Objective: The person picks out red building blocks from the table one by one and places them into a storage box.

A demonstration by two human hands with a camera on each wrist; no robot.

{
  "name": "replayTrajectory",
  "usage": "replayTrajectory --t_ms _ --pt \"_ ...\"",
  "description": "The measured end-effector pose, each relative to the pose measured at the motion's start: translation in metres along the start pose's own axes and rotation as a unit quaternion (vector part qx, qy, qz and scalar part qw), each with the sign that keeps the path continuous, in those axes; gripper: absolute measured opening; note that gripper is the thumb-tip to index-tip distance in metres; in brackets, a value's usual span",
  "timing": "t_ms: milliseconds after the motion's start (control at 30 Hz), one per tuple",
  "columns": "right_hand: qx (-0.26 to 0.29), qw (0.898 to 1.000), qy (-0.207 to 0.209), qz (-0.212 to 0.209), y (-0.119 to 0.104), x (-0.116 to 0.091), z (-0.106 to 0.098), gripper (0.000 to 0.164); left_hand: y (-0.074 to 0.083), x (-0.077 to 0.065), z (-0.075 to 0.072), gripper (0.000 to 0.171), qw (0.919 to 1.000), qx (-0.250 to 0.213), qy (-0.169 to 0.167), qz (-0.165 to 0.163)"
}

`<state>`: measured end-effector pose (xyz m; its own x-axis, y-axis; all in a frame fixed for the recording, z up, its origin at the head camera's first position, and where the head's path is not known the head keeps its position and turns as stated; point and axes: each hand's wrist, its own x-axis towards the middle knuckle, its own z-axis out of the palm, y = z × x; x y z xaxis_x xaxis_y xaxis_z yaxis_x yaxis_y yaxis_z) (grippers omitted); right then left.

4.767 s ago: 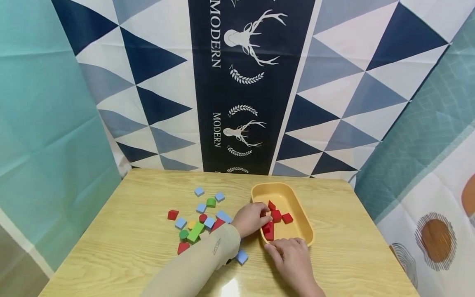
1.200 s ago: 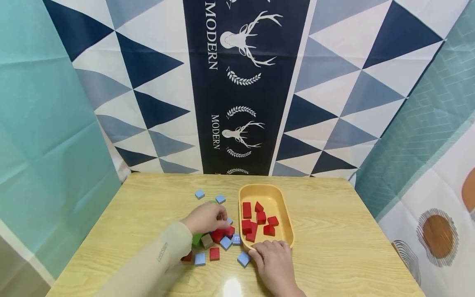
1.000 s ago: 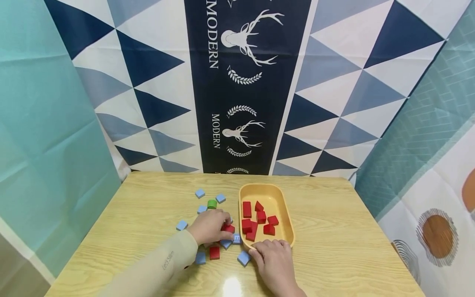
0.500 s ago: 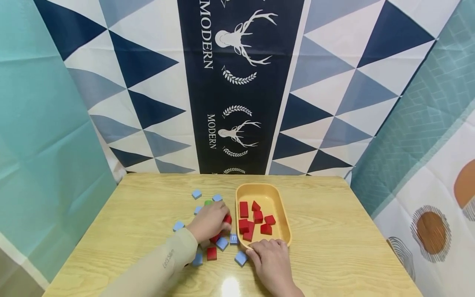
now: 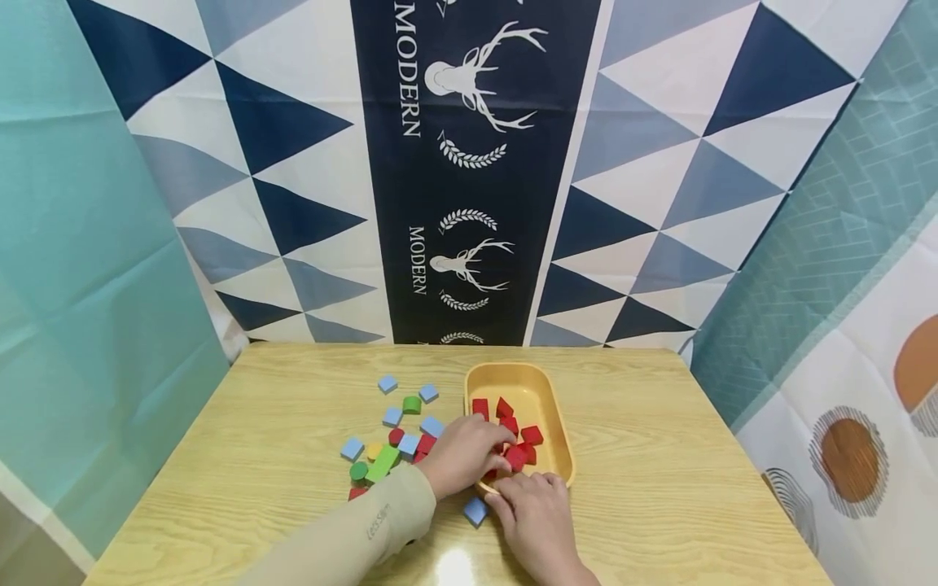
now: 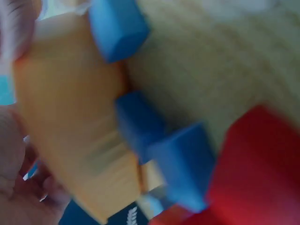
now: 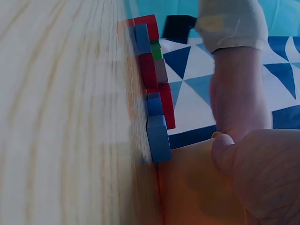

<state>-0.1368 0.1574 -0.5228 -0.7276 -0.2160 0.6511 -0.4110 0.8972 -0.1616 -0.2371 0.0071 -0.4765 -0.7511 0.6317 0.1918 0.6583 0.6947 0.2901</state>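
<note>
In the head view my left hand (image 5: 463,456) reaches over the left wall of a yellow plastic tray (image 5: 563,415). Its thumb and fingertips pinch a red block (image 5: 515,459), low among several other red blocks (image 5: 531,435) inside. The tray's near edge is in the grip of my right hand (image 5: 535,521), its fingers over the rim and the thumb toward the left corner. The right wrist view has the right thumb (image 7: 223,152) right at the tray's rim. In the left wrist view the tray's side wall (image 6: 75,108) fills the left part and hides the pinched block.
Left of the tray lies a loose group of small blocks: light blue blocks (image 5: 352,448), green blocks (image 5: 383,465), a yellow piece (image 5: 374,451) and red blocks (image 5: 425,444). One blue block (image 5: 475,512) sits near the tray's front left corner. A patterned cloth (image 5: 469,179) hangs behind the table.
The left hand has carried a red block right, from the pile into the tray. Since the oldest frame the tray has shifted left and holds more red blocks. The right hand has kept its grip.
</note>
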Motion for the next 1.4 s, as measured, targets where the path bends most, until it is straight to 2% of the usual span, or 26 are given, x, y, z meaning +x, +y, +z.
replayTrajectory --t_ms 100,233,300,400,467,533,633,700,767,867,933,1033,1133,1233,1400 --pt "0.000 1.000 -0.010 0.005 0.000 0.000 0.000 0.012 0.002 0.001 0.007 0.030 0.9998 0.010 -0.011 -0.016" --pt "0.002 0.999 -0.033 0.024 -0.001 0.001 -0.003 0.009 0.002 0.003 0.005 0.031 0.9997 -0.001 -0.010 -0.023" --pt "0.001 0.999 -0.040 0.030 -0.001 0.002 -0.004 0.009 0.000 0.003 0.003 0.029 0.9991 -0.032 -0.005 -0.029" --pt "0.003 0.997 -0.065 0.043 -0.003 0.003 -0.005 0.009 -0.009 -0.001 -0.008 0.025 0.9929 -0.101 0.017 -0.060" --pt "0.007 0.995 -0.088 0.057 -0.005 0.004 -0.005 0.009 -0.022 -0.006 -0.021 0.021 0.9844 -0.148 0.039 -0.086" --pt "0.009 0.991 -0.112 0.073 -0.007 0.004 -0.005 0.009 -0.040 -0.012 -0.035 0.020 0.9776 -0.167 0.061 -0.112" --pt "0.009 0.988 -0.132 0.086 -0.008 0.005 -0.007 0.009 -0.066 -0.025 -0.051 0.018 0.9739 -0.160 0.062 -0.149" --pt "0.008 0.986 -0.137 0.090 -0.008 0.005 -0.008 0.009 -0.077 -0.036 -0.056 0.016 0.9753 -0.138 0.043 -0.167" --pt "0.008 0.986 -0.140 0.092 -0.008 0.006 -0.008 0.009 -0.084 -0.046 -0.057 0.015 0.9784 -0.116 0.015 -0.170" --pt "0.007 0.985 -0.143 0.096 -0.009 0.006 -0.009 0.009 -0.086 -0.056 -0.052 0.017 0.9849 -0.081 -0.016 -0.152" --pt "0.007 0.984 -0.147 0.100 -0.009 0.007 -0.009 0.009 -0.084 -0.058 -0.045 0.022 0.9894 -0.053 -0.023 -0.133" --pt "0.007 0.982 -0.156 0.104 -0.010 0.007 -0.009 0.009 -0.082 -0.059 -0.032 0.030 0.9932 0.001 -0.015 -0.116" --pt "0.010 0.981 -0.161 0.106 -0.010 0.006 -0.009 0.009 -0.079 -0.057 -0.022 0.035 0.9930 0.036 -0.004 -0.113" --pt "0.010 0.982 -0.156 0.104 -0.010 0.006 -0.009 0.010 -0.076 -0.053 -0.018 0.032 0.9912 0.038 -0.007 -0.127" --pt "0.006 0.985 -0.143 0.097 -0.009 0.006 -0.007 0.009 -0.070 -0.046 -0.019 0.018 0.9897 0.017 -0.019 -0.141"
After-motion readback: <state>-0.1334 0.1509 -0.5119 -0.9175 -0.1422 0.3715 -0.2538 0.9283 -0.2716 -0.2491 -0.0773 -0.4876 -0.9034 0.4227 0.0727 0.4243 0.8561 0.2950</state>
